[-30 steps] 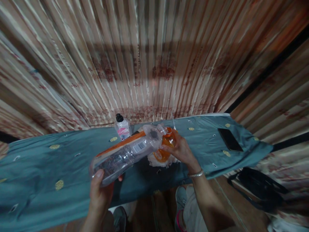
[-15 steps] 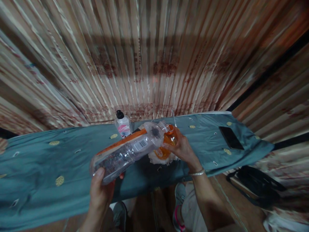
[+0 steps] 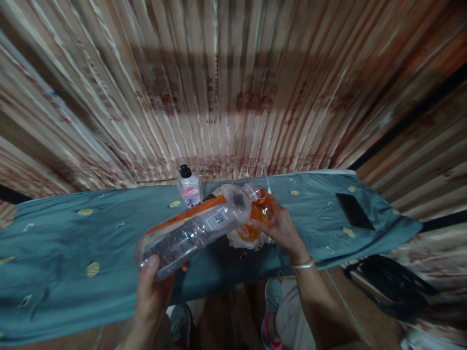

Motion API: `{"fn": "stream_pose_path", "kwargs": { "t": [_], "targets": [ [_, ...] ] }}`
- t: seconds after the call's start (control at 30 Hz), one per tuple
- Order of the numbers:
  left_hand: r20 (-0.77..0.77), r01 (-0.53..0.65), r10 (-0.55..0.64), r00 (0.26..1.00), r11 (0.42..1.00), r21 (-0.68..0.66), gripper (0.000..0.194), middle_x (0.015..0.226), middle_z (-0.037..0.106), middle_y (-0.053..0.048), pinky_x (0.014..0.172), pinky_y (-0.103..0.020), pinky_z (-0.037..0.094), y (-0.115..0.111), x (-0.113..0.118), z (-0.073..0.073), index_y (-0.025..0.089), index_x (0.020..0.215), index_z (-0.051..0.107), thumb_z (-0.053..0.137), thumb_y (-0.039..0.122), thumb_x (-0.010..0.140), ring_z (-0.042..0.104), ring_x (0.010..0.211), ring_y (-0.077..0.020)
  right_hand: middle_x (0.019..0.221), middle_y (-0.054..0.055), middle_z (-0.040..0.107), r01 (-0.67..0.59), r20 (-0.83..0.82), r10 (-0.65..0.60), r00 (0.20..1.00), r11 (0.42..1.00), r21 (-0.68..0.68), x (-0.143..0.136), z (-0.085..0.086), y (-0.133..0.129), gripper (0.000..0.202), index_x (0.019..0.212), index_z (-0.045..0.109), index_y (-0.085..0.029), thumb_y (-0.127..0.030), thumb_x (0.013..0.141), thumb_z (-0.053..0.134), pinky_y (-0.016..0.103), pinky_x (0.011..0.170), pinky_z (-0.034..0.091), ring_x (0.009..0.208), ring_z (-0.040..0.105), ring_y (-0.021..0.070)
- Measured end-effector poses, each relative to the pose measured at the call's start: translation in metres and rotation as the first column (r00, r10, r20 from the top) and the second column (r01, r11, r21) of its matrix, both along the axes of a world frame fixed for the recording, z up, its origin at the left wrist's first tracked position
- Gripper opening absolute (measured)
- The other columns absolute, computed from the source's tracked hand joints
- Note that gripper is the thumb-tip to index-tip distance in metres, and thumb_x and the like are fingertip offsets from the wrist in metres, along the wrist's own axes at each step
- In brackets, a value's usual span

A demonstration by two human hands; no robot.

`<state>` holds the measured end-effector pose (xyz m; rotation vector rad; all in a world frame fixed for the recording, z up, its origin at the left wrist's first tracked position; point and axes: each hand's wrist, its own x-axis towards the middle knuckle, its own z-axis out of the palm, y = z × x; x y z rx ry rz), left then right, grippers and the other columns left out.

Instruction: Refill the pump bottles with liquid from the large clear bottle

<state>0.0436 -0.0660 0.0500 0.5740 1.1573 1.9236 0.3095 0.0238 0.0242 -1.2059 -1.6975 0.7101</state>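
My left hand [image 3: 155, 287] is wrapped round the base of a large clear bottle [image 3: 193, 233] with an orange and white label and a barcode. The bottle lies tilted in the air, its neck up and to the right. Its mouth meets the open top of an orange bottle [image 3: 260, 211], which my right hand [image 3: 279, 221] grips by its upper part. Beneath the orange bottle is a crumpled white cloth or paper [image 3: 235, 239]. Whether liquid passes between the two mouths is too small to tell.
A clear bottle with a black cap and pink label [image 3: 190, 189] stands behind. On the right of the teal cloth-covered table [image 3: 127, 253] lies a black phone [image 3: 354, 211]. A dark bag [image 3: 392, 287] is at the lower right, and a pleated curtain [image 3: 233, 97] hangs behind.
The whole view has shifted slightly, so the table things appear a little further right. Both hands keep their holds, and the bottle mouths remain together.
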Motion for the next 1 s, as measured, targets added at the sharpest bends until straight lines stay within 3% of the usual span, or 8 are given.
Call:
{"fn": "stream_pose_path", "kwargs": {
  "t": [0.27, 0.57, 1.0],
  "targets": [
    [-0.072, 0.041, -0.04, 0.997, 0.999, 0.017, 0.061, 0.093, 0.078, -0.007, 0.036, -0.022, 0.047, 0.002, 0.003, 0.005, 0.022, 0.1, 0.077, 0.094, 0.055, 0.051, 0.065, 0.056, -0.0177, 0.125, 0.014, 0.077, 0.006, 0.026, -0.007, 1.0, 1.0, 0.023, 0.0, -0.002, 0.0, 0.085, 0.139, 0.057, -0.022, -0.062, 0.072, 0.09, 0.047, 0.101, 0.061, 0.114, 0.076, 0.0331],
    [-0.108, 0.039, -0.034, 0.994, 0.998, 0.046, 0.051, 0.083, 0.076, -0.007, 0.034, -0.027, 0.052, 0.002, 0.003, 0.008, 0.02, 0.083, 0.075, 0.094, 0.054, 0.051, 0.065, 0.052, -0.0202, 0.126, 0.013, 0.077, -0.019, 0.019, 0.018, 1.0, 0.999, 0.04, -0.002, 0.002, -0.003, 0.075, 0.137, 0.059, -0.022, -0.06, 0.078, 0.087, 0.044, 0.101, 0.062, 0.114, 0.076, 0.0309],
    [-0.141, 0.043, -0.032, 0.99, 0.996, 0.074, 0.048, 0.081, 0.075, -0.002, 0.03, -0.029, 0.05, 0.003, -0.003, 0.01, 0.022, 0.082, 0.076, 0.094, 0.054, 0.051, 0.065, 0.051, -0.021, 0.129, 0.013, 0.076, -0.019, 0.055, 0.018, 0.998, 0.999, 0.032, -0.004, 0.009, -0.002, 0.069, 0.137, 0.062, -0.022, -0.05, 0.079, 0.088, 0.044, 0.102, 0.061, 0.118, 0.075, 0.032]
  ]
}}
